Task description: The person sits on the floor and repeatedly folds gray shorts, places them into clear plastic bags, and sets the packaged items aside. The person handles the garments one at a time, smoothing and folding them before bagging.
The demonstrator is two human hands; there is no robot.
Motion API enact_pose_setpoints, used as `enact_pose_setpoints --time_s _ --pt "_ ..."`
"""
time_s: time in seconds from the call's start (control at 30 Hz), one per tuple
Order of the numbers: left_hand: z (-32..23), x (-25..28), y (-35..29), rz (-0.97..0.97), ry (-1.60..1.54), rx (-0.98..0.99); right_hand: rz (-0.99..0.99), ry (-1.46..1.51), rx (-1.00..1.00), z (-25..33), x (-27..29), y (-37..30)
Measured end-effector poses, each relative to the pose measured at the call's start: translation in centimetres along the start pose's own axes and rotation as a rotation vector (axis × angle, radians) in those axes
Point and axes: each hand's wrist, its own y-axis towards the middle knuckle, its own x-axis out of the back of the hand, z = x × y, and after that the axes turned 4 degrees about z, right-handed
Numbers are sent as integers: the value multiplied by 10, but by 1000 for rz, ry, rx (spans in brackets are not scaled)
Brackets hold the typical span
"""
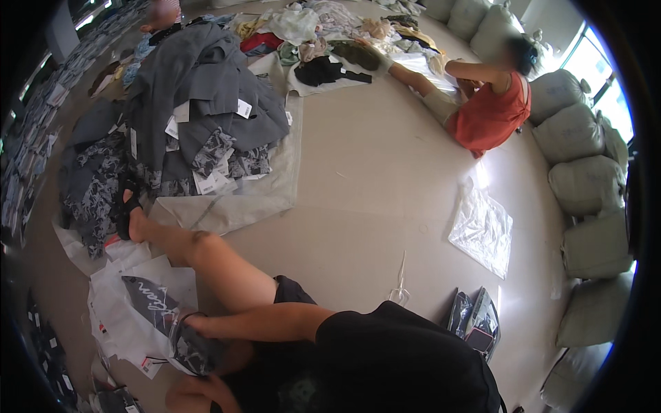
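Observation:
My right hand (pixel 197 324) reaches leftward from a black sleeve and closes on the edge of a dark grey patterned garment (pixel 196 350). The garment's upper part carries white script lettering and lies over white plastic bags (pixel 109 303). Below my right forearm, a bit of skin in shadow (pixel 237 354) seems to be my left hand or wrist; its fingers are hidden. A white tag (pixel 150 368) on a dark string lies at the garment's lower edge. My bare leg stretches past the bags toward a heap of grey clothes.
Tagged grey clothes (pixel 206 89) lie heaped on a pale sheet (pixel 255 210). A person in a red top (pixel 490 113) sits at upper right near mixed clothes. Stuffed sacks (pixel 585 186) line the right side. A clear plastic bag (pixel 482 230) and a phone (pixel 478 339) on packed garments lie nearer.

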Motion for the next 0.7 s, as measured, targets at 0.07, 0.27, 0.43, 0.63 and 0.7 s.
enact_pose_setpoints --time_s 0.07,0.27,0.43,0.63,0.7 --pt "33 -27 -12 -143 156 -79 -32 -139 63 -1 -4 2" --pt "48 -32 -8 -334 -349 56 -144 -689 247 -5 -3 14" --pt "33 2 15 -169 -502 136 -218 -1019 314 -6 7 16" --pt "23 30 25 -32 -292 -5 -268 -1236 341 -13 10 31" --pt "22 31 28 -21 -264 -23 -228 -1222 373 -17 13 33"
